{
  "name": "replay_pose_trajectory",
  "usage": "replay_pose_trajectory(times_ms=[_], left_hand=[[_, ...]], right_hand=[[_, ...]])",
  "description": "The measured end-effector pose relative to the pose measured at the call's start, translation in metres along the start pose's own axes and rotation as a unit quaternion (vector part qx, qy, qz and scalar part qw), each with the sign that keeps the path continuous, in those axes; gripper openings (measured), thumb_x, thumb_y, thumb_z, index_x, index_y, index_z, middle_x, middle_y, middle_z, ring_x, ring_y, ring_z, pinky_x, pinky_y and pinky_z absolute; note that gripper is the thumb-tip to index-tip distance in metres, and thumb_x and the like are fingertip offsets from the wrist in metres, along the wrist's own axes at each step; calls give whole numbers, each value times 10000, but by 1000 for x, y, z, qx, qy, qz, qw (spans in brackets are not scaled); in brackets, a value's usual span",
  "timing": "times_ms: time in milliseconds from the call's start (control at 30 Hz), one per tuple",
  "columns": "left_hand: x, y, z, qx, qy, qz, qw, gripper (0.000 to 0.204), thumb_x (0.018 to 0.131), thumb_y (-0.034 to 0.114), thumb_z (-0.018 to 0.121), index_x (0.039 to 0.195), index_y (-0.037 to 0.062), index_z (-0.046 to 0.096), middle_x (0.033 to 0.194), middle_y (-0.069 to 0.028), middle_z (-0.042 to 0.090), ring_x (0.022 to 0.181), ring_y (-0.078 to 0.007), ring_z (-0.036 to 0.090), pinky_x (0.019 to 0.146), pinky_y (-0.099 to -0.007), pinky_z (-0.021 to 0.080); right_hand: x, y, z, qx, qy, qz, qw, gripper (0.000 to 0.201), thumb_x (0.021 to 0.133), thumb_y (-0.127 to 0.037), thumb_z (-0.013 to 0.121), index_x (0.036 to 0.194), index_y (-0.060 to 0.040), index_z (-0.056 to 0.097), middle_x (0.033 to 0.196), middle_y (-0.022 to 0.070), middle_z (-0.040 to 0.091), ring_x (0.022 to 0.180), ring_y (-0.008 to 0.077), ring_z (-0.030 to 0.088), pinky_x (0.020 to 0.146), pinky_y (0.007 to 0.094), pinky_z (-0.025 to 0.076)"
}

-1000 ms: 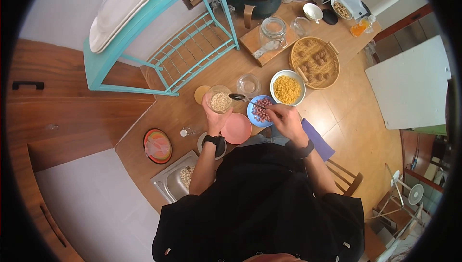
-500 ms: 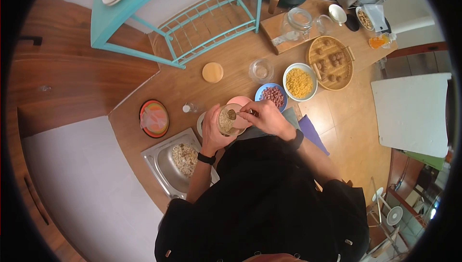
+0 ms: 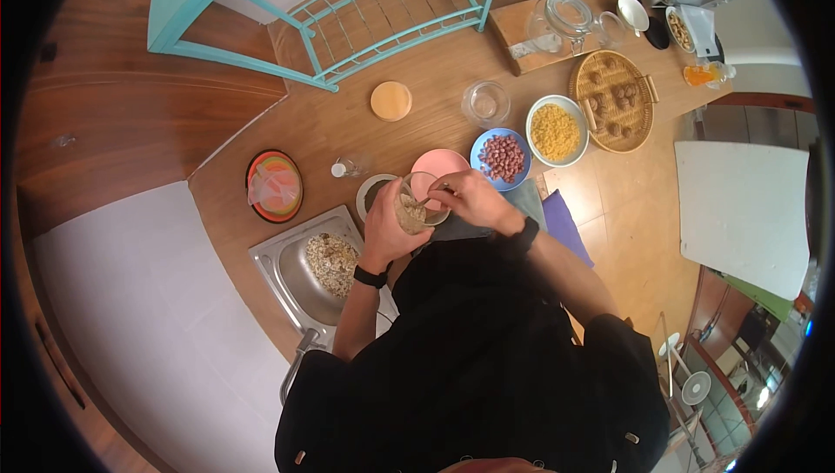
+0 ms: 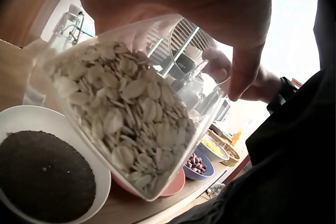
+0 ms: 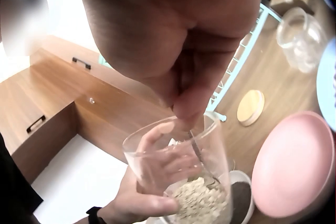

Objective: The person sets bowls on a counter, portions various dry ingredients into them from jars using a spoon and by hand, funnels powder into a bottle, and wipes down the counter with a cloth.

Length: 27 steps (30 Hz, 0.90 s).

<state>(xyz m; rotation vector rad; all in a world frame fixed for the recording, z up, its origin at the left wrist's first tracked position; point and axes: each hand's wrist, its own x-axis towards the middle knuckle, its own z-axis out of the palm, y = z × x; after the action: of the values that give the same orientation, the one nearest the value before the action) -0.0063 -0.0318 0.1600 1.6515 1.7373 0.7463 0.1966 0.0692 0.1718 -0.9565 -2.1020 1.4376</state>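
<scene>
Low over the counter, my left hand (image 3: 385,229) grips a clear glass jar (image 5: 137,163) that leans over to one side. Pale rolled oats (image 4: 128,116) fill its lower part and slope along the wall. My right hand (image 3: 474,201) pinches the handle of a metal spoon (image 5: 198,153) at the jar's mouth. The spoon's bowl reaches down into the oats and is partly hidden by them. Just beyond the jar lies a pink plate (image 5: 294,166). A white bowl (image 4: 100,169) of dark powder stands beside the jar.
A blue plate (image 3: 477,156) of reddish beans, a white bowl (image 3: 584,144) of yellow grains and a woven basket (image 3: 648,125) with walnuts line the counter to the right. A round wooden lid (image 3: 391,101) lies behind. At left is a metal sink (image 3: 291,277) with pale flakes.
The jar has come closer to my body and tilted. The spoon, outside the jar near the blue plate a second ago, has moved into the oats. The wooden lid is now fully uncovered.
</scene>
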Motion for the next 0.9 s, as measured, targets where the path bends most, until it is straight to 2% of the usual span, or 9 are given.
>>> replay_pose_trajectory(times_ms=[33,67,100,133,167,233,467,533,900], left_hand=[[3,0,2,-1,-4,2,1000,1023,543,249,909,1406,27,406,1314,-210,539,1216,-395,539,1015,-468,461],[5,0,5,32,-9,41,999,1024,549,246,906,1413,27,401,1318,-212,536,1222,-396,534,1019,-467,458],[7,1,7,65,-12,80,995,1025,555,242,903,1420,26,397,1322,-214,532,1227,-397,529,1023,-466,455],[8,2,8,64,-16,83,994,1025,555,242,903,1420,26,397,1322,-214,532,1227,-397,529,1023,-466,455],[9,4,8,55,-32,56,996,1024,561,240,900,1425,26,393,1327,-215,528,1225,-399,529,1023,-467,453],[9,6,10,46,-53,33,997,1023,567,238,896,1430,26,390,1331,-216,523,1222,-401,529,1023,-468,452],[15,6,17,61,-46,13,997,1047,569,252,903,1448,34,376,1324,-218,525,1212,-399,536,994,-475,468],[14,8,19,64,-46,11,997,1054,568,254,904,1451,36,372,1319,-218,528,1210,-398,538,985,-477,473],[16,15,24,117,-66,-39,990,1007,577,264,884,1425,79,373,1199,-186,566,1132,-379,558,939,-487,472]], right_hand=[[-1,3,7,33,-19,56,998,132,913,-101,667,964,10,716,771,111,717,631,196,687,588,309,542],[-1,7,12,34,-15,59,998,132,913,-101,667,964,10,716,771,111,717,631,196,687,588,309,542],[-1,12,16,92,-20,120,988,151,917,-129,659,941,8,717,774,120,717,649,209,693,604,324,547],[-1,17,19,150,-24,179,972,176,921,-157,651,918,6,718,776,130,717,667,222,698,621,338,551],[-1,22,20,151,-19,180,972,176,921,-157,651,918,6,718,776,130,717,667,222,698,621,338,551],[-3,34,21,299,-15,227,927,235,961,-186,630,900,27,712,761,85,716,654,134,676,598,285,542],[-17,64,11,355,14,266,896,265,978,-222,631,885,12,713,765,46,702,652,90,642,597,233,525],[-23,65,6,371,53,276,885,271,987,-232,626,884,2,716,758,41,695,654,85,637,596,238,522],[-46,85,-25,294,120,260,912,252,1003,-230,602,970,2,697,815,35,695,700,81,635,603,251,529]])
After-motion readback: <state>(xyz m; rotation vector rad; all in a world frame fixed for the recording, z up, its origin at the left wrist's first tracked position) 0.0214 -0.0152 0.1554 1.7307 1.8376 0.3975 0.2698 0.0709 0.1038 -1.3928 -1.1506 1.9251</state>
